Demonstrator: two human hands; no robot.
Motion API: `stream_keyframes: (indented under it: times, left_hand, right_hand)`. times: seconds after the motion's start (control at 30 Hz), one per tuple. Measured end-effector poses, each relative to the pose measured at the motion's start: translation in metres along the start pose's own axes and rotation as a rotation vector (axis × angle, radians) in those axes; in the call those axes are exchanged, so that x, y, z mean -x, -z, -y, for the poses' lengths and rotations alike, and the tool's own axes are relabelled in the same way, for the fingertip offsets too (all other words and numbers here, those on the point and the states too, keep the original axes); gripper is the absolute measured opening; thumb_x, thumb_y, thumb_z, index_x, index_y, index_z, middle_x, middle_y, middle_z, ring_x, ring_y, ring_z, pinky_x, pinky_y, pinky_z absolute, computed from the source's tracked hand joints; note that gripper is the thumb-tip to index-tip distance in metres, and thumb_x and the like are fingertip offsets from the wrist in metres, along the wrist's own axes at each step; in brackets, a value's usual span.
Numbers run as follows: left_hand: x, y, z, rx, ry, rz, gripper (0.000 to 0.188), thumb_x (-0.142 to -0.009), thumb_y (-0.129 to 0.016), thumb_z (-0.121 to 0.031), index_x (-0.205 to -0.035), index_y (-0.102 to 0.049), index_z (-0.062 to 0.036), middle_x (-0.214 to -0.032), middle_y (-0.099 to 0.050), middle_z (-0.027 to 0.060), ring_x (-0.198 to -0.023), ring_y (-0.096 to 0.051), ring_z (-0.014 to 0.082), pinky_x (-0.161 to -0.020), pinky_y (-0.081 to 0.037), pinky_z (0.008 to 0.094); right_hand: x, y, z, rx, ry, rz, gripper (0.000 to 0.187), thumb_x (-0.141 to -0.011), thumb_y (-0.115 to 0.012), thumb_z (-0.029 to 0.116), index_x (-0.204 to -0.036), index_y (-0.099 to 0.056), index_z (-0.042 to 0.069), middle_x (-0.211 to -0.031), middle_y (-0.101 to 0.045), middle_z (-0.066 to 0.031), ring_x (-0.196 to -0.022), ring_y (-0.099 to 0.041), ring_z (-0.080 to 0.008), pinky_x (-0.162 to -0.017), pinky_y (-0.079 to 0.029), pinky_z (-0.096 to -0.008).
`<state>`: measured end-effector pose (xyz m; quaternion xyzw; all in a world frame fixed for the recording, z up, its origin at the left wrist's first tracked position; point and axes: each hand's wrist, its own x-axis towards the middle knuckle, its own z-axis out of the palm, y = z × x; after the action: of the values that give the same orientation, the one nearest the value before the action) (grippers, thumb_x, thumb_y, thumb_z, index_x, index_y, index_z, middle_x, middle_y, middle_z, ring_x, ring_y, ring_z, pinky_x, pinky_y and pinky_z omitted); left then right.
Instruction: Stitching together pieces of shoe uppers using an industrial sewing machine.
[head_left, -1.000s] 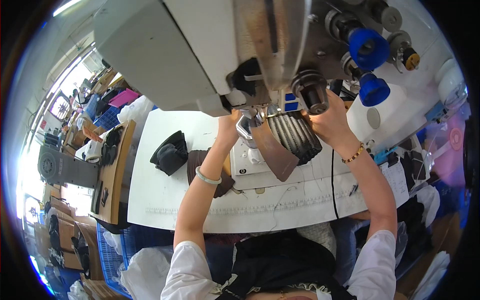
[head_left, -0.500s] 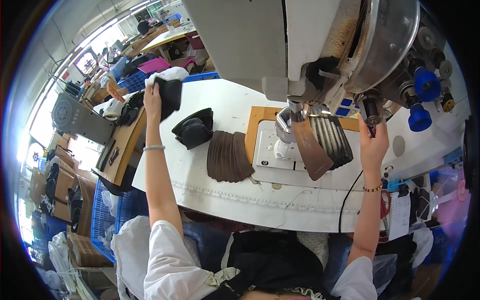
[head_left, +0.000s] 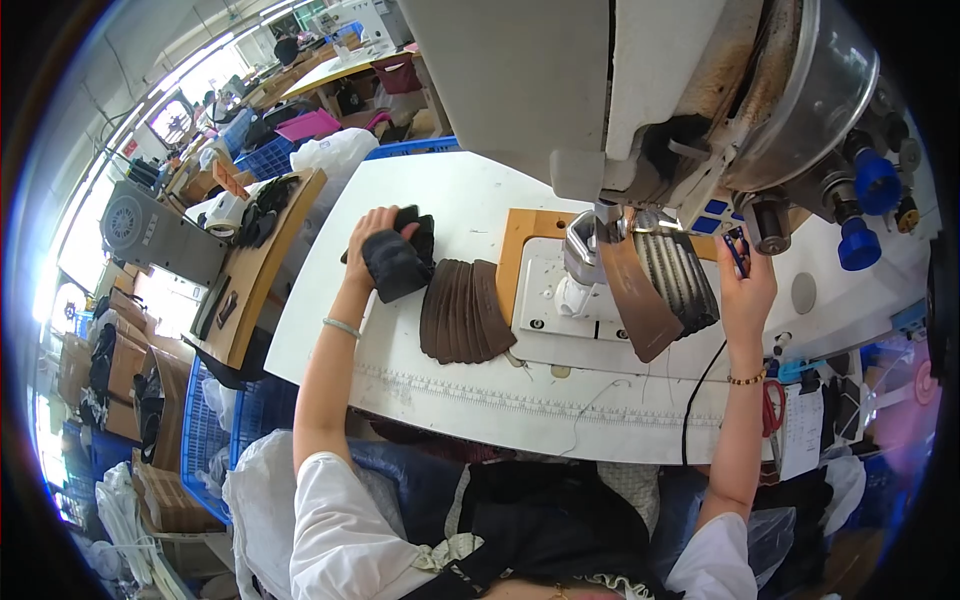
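My left hand (head_left: 380, 228) is at the small pile of black curved pieces (head_left: 398, 266) on the white table, its fingers closed over a black piece; the hand partly hides the pile. Next to it lies a fanned stack of brown curved pieces (head_left: 464, 312). At the sewing machine's needle area (head_left: 598, 235) sits a brown curved strip (head_left: 637, 300), beside a ribbed bundle of black-edged pieces (head_left: 682, 283). My right hand (head_left: 748, 295) is raised beyond that bundle, closed on small dark-blue thread snips (head_left: 738, 252).
The sewing machine head (head_left: 510, 90) overhangs the table's far side. A black cord (head_left: 690, 405) runs over the front edge, near red-handled scissors (head_left: 772, 408). To the left stand a wooden side table (head_left: 265, 275) and a blue basket (head_left: 207, 440).
My left hand has come down and toward me with a black piece, from beyond the table's far left to the black pile. My right hand stays raised with the snips.
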<state>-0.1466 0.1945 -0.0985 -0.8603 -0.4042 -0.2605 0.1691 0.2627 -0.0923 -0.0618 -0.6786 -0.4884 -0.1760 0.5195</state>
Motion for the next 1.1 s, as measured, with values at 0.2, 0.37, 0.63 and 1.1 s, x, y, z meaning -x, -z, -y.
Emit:
stream_keyframes:
  times: [0.2,0.37,0.63,1.1]
  left_hand:
    - [0.002,0.01,-0.011,0.018,-0.267,0.053,0.044,-0.094,-0.055,-0.036,-0.131,-0.052,-0.0098,-0.111,-0.063,0.0106,-0.106,-0.057,0.0246,-0.098,-0.038,0.0383]
    - [0.018,0.014,0.066,0.364,0.132,0.156,0.042,-0.096,-0.051,-0.015,-0.138,-0.051,-0.017,-0.119,-0.064,0.0138,-0.111,-0.06,0.0282,-0.099,-0.043,0.0405]
    - [-0.011,0.11,-0.081,0.567,-0.066,-0.435,0.033,-0.084,-0.061,-0.001,-0.117,-0.062,-0.0013,-0.116,-0.064,0.0123,-0.109,-0.06,0.0241,-0.087,-0.05,0.0378]
    - [-0.008,0.151,-0.237,0.34,-0.814,-0.278,0.04,-0.073,-0.062,-0.005,-0.108,-0.059,0.0144,-0.104,-0.062,0.0218,-0.101,-0.064,0.0334,-0.093,-0.055,0.041]
  right_hand:
    - [-0.003,0.005,0.011,0.003,-0.046,0.018,0.028,-0.089,-0.068,0.014,-0.116,-0.061,0.007,-0.084,-0.057,-0.0012,-0.075,-0.054,-0.0096,-0.061,-0.045,-0.0231]
    - [0.001,0.021,0.012,-0.404,0.026,-0.093,0.022,-0.083,-0.075,0.012,-0.097,-0.06,0.004,-0.082,-0.054,0.0026,-0.066,-0.046,-0.0059,-0.058,-0.037,-0.0208]
    - [-0.021,0.057,0.086,-0.201,0.603,0.452,0.045,-0.063,-0.08,0.01,-0.105,-0.065,0.015,-0.087,-0.059,-0.0007,-0.068,-0.054,-0.0133,-0.057,-0.044,-0.0263]
    - [-0.007,0.026,0.065,-0.241,0.71,0.284,0.037,-0.063,-0.07,0.01,-0.1,-0.072,0.018,-0.095,-0.064,0.0076,-0.064,-0.05,-0.0125,-0.057,-0.045,-0.0269]
